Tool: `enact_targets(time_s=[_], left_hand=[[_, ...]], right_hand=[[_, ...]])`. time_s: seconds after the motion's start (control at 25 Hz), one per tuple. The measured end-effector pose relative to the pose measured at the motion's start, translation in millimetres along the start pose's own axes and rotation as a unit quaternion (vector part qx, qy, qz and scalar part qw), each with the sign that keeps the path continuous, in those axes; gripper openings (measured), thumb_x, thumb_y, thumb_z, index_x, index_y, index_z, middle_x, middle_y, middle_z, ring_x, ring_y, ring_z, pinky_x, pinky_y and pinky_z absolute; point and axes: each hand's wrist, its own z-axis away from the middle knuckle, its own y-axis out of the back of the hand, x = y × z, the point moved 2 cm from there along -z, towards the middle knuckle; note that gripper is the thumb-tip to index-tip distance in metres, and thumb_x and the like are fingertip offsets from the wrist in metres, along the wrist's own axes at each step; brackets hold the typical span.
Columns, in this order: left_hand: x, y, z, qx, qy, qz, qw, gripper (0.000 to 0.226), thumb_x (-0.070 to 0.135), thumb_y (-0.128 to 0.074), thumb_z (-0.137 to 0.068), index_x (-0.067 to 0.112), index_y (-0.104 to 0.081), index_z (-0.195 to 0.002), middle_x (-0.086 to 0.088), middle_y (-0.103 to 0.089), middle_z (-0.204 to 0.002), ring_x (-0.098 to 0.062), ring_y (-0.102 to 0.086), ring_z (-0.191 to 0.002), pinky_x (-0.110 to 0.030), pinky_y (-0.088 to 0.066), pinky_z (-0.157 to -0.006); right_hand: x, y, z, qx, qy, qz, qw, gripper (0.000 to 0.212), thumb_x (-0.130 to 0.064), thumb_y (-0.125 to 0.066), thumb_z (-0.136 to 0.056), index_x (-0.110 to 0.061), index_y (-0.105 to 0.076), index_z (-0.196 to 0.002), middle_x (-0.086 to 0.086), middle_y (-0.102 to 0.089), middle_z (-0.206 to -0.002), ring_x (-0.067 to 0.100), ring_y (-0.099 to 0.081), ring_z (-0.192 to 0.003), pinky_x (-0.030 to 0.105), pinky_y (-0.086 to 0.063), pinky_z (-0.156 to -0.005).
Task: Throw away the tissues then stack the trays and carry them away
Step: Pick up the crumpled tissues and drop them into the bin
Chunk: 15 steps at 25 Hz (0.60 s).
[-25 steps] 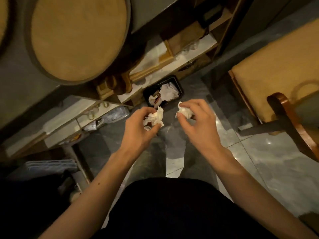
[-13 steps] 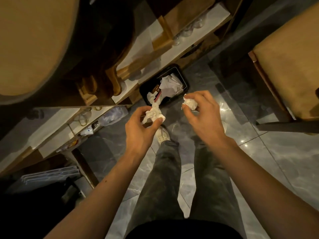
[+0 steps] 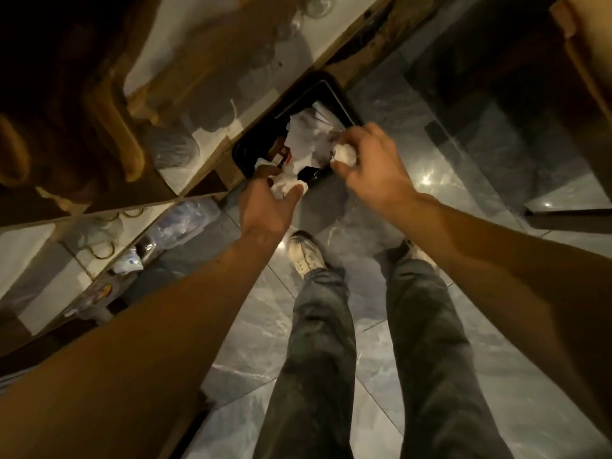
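A black waste bin (image 3: 344, 104) stands on the floor against a wooden shelf unit, with white paper and other rubbish inside. My left hand (image 3: 268, 210) pinches a crumpled white tissue (image 3: 286, 187) at the bin's near edge. My right hand (image 3: 374, 170) holds a second balled tissue (image 3: 344, 153) over the bin's right near corner. Both arms reach forward and down. No trays are in view.
The wooden shelf unit (image 3: 185, 94) with pale shelves, glasses and plastic bags fills the left side. My legs and a white shoe (image 3: 304, 253) stand on glossy grey floor tiles (image 3: 480, 180). A chair seat edge (image 3: 583, 54) shows at the top right.
I have stepped closer to the bin and both hands have moved forward with their tissues, from in front of the bin to its near rim.
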Motion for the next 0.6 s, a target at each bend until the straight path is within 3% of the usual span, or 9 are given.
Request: enact_targets(time_s=[0.04,0.12,0.16,0.24,0.32,0.44,0.6], left_hand=[[-4,-5,-6,0.011,-0.005,-0.014,1.000,0.050,0.022,-0.077,-0.081,0.000,-0.056,-0.122,-0.014,-0.061,-0.123,-0.026,-0.058,-0.112,-0.027,-0.047,-0.096],[-15,-15,-18,0.025,-0.001,-0.009,1.000,0.047,0.014,-0.075,-0.082,-0.004,-0.055,-0.121,-0.010,-0.057,-0.120,-0.018,-0.054,-0.106,-0.003,-0.041,-0.080],[-19,-20,-24,0.024,0.012,0.002,1.000,0.045,0.011,-0.073,-0.083,-0.005,-0.054,-0.121,-0.011,-0.057,-0.121,-0.016,-0.052,-0.106,0.001,-0.038,-0.075],[-26,-26,-34,0.014,0.038,0.021,0.999,0.044,0.013,-0.071,-0.085,-0.002,-0.053,-0.122,-0.015,-0.058,-0.127,-0.018,-0.055,-0.109,-0.010,-0.043,-0.079],[-30,-26,-40,0.033,0.043,-0.012,0.998,0.045,0.024,-0.071,-0.086,0.006,-0.054,-0.123,-0.010,-0.061,-0.124,-0.017,-0.057,-0.105,-0.018,-0.041,-0.079],[-31,-28,-47,0.046,0.045,0.004,0.998,0.043,0.024,-0.069,-0.087,0.006,-0.055,-0.123,-0.008,-0.061,-0.117,-0.022,-0.059,-0.107,-0.011,-0.043,-0.071],[-31,-35,-57,0.046,0.057,0.039,0.997,0.044,0.015,-0.072,-0.085,0.001,-0.054,-0.123,-0.013,-0.058,-0.128,-0.020,-0.059,-0.109,-0.005,-0.045,-0.067]], right_hand=[[3,-5,-8,0.000,0.004,0.005,1.000,0.034,-0.019,-0.065,-0.090,-0.010,-0.059,-0.122,0.012,-0.048,-0.123,0.029,-0.055,-0.107,0.028,-0.043,-0.084],[9,-15,-25,-0.004,0.007,0.013,1.000,0.037,-0.018,-0.063,-0.090,-0.011,-0.059,-0.126,0.013,-0.046,-0.128,0.029,-0.054,-0.111,0.025,-0.042,-0.086],[9,-20,-32,-0.006,0.001,0.022,1.000,0.038,-0.016,-0.063,-0.090,-0.012,-0.059,-0.128,0.014,-0.044,-0.132,0.030,-0.053,-0.115,0.024,-0.043,-0.091],[10,-28,-44,-0.005,-0.022,0.034,0.999,0.039,-0.016,-0.064,-0.090,-0.015,-0.059,-0.128,0.013,-0.043,-0.137,0.031,-0.052,-0.120,0.026,-0.043,-0.101],[10,-36,-52,0.001,-0.043,0.001,0.999,0.037,-0.017,-0.068,-0.088,-0.015,-0.062,-0.125,0.013,-0.048,-0.133,0.029,-0.054,-0.118,0.028,-0.044,-0.102],[16,-47,-55,0.003,-0.072,-0.055,0.996,0.035,-0.017,-0.071,-0.086,-0.014,-0.062,-0.120,0.010,-0.053,-0.131,0.026,-0.058,-0.112,0.021,-0.047,-0.091],[21,-59,-56,0.000,-0.083,-0.065,0.994,0.040,-0.018,-0.072,-0.086,-0.017,-0.059,-0.125,0.009,-0.050,-0.135,0.026,-0.058,-0.113,0.020,-0.047,-0.087]])
